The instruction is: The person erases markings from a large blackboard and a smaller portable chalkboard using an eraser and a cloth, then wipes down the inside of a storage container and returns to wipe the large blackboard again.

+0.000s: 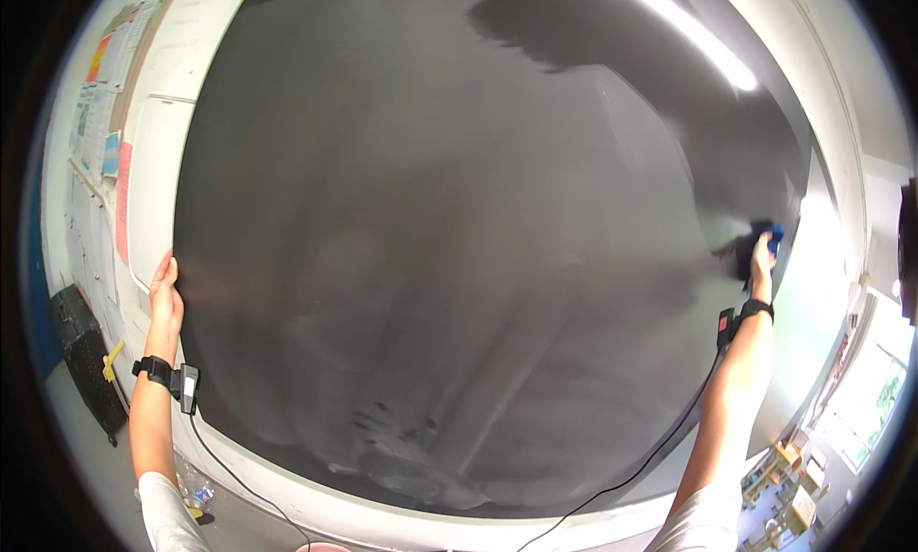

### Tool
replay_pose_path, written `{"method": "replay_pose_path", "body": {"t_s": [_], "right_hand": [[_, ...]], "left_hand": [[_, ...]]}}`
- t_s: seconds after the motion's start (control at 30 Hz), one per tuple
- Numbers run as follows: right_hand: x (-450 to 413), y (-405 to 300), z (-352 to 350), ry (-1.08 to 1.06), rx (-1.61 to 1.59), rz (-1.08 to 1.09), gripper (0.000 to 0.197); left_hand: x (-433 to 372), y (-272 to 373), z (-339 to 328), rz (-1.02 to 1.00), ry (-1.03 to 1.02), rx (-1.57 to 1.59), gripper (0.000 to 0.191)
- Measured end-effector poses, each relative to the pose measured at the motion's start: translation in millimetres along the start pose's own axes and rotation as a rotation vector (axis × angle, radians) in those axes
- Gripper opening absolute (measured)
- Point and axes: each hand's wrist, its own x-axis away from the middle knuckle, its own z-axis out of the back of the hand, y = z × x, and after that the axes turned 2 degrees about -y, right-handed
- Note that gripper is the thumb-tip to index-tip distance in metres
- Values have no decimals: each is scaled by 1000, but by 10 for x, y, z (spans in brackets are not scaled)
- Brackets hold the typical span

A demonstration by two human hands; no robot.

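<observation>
A large dark blackboard (445,215) fills most of the view before me. Its grey surface carries chalky smears, with a darker, wet-looking band along the top and upper right. My right hand (763,259) presses a blue cloth (775,238) to the board near its right edge, and the hand partly hides the cloth. Dark streaks and a reflection show beside it. On the other side, my left hand (166,294) touches the board's left edge with its fingers pointing up; whether they grip the edge is unclear. Smudged finger marks (391,423) show low on the board.
Black wrist straps with small devices (188,388) trail cables across the lower board. Left are a white panel (154,193), pinned papers (107,72) and a black speaker-like case (86,358). Desks (796,505) and a window (871,401) appear at lower right.
</observation>
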Motion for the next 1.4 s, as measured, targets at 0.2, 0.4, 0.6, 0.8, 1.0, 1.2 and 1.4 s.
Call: {"method": "replay_pose_path", "body": {"t_s": [0.2, 0.4, 0.6, 0.8, 1.0, 1.2, 1.4], "right_hand": [[1070, -3531, -524, -220, 134, 327, 79], [2595, -5276, -806, -447, 226, 941, 56], [1191, -4374, -569, -465, 292, 835, 53], [-256, -937, 322, -249, 136, 285, 51], [-265, 1191, 1424, 78, 167, 369, 46], [208, -1422, 693, 14, 229, 382, 60], [2532, -4216, 93, -440, -144, 870, 54]], "left_hand": [[246, 192, -423, 13, 54, -42, 29], [204, 254, -435, 55, 80, -84, 31], [20, 200, -161, 45, 54, -173, 35], [51, 435, -37, 38, -11, -195, 38], [181, 248, -248, 107, 20, -107, 37], [109, 266, -181, 69, 26, -191, 39], [56, 647, 70, -17, 71, -308, 44]]}}
